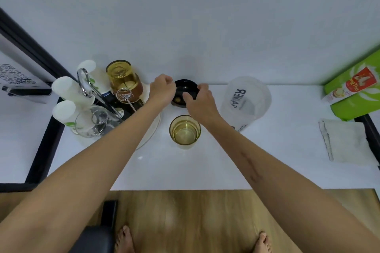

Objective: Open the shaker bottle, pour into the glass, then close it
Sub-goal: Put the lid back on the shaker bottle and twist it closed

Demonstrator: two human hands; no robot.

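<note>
The fingers (186,95) of the right hand (200,101) were curled on the near right rim of the black lid (186,86), grasping it. The left hand (162,88) was clenched at the lid's left edge, touching it. The lid stood at the far middle of the white bench (205,166). To its right stood the clear shaker bottle (245,100), with dark letters like "AKER", seen reversed. The glass (185,130), holding yellowish liquid, stood just nearer than the lid. A green package (353,92) at the far right carried red print, not readable.
</note>
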